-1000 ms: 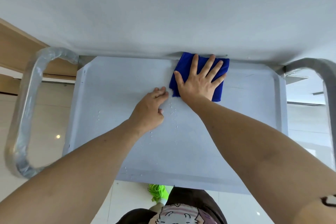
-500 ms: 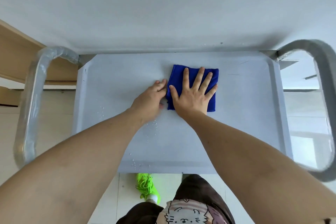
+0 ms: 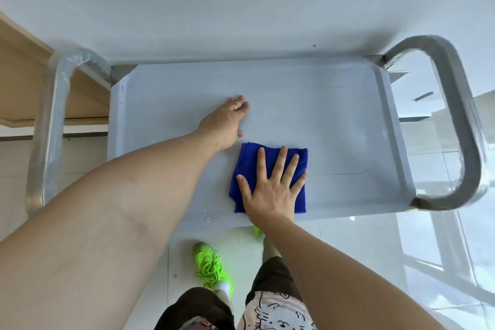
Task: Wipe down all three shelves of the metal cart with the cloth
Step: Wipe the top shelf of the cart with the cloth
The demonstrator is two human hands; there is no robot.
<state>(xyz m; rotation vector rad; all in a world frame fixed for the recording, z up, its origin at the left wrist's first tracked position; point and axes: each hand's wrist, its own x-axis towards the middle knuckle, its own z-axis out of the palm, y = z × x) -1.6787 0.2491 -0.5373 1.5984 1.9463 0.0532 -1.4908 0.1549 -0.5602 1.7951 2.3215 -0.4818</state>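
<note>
Blue microfibre cloth [image 3: 268,177], folded into a near-square pad, lies flat on the top shelf [image 3: 334,120] of the metal cart, close to the shelf's near edge and slightly right of centre; its marginally longer axis runs from the near edge toward the far edge, and its sides sit roughly parallel to the shelf rims. The right hand [image 3: 270,187] rests palm-down on the cloth with all fingers spread and extended toward the far side, pressing it flat rather than clutching it. The left hand [image 3: 226,120] lies on the bare shelf surface beyond and left of the cloth, apart from it, fingers loosely curled at the tips and holding nothing. A few water droplets [image 3: 207,215] sit at the near rim, left of the cloth. Tubular handles, left [image 3: 51,126] and right [image 3: 460,115], flank the shelf ends. Below the shelf, a neon-green shoe [image 3: 211,266] stands on pale floor tiles [image 3: 375,249].
</note>
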